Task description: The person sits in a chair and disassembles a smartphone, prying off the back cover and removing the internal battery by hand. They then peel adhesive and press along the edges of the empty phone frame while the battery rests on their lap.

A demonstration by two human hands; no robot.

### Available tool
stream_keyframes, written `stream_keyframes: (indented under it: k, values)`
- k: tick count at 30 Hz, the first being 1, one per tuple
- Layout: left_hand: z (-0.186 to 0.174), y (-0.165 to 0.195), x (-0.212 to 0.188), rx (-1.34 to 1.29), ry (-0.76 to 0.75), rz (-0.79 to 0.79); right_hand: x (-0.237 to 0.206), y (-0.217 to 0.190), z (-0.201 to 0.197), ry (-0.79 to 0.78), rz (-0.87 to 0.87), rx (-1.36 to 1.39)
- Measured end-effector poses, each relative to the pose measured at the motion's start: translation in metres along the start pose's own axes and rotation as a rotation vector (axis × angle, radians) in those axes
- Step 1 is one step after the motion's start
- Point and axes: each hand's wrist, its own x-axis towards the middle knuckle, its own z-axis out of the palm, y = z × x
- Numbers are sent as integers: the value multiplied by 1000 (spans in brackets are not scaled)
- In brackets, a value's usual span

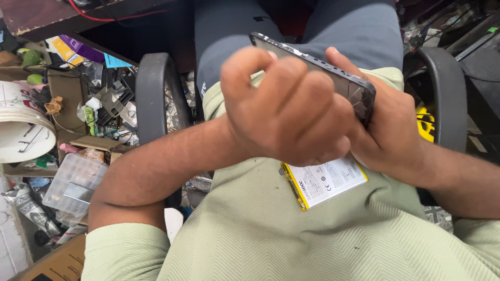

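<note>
Pale green ribbed shirt fabric [291, 244] is filling the foreground, with a flat white battery with yellow edging [324, 181] lying on it just below the hands. Above the battery, the left hand [289, 112] is curling into a loose fist across the front of a dark phone frame [320, 70], its fingers wrapping the frame's near side and hiding much of it. Beneath and to the right, the right hand [388, 132] is cupping the frame from behind, thumb pressing along its upper edge, so both hands are grasping the same piece. Tilting diagonally, the frame is held over the person's lap, upper left end raised. Grey trousers [333, 31] are showing beyond the hands. Black armrests of a chair [153, 93] are curving on either side of the seated person. Off to the left, a clear plastic compartment box [75, 182] is resting among scattered parts and cardboard on a crowded floor, near a round white clock face [23, 132]. Farthest off, a dark tabletop edge [62, 18] is crossing the upper left corner with a red wire [112, 18] trailing over it.
</note>
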Motion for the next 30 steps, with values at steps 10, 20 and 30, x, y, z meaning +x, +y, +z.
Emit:
stream_keyframes:
  k: [10, 20, 30]
  values:
    - [1, 0, 9, -686, -14, -131, -1, 2, -2, -27, -16, 99]
    - [-1, 0, 8, -847, -22, -78, 6, -9, -8, -27, 147, 64]
    - [-21, -11, 13, -787, 43, -121, 6, -1, -22, 51, 147, 614]
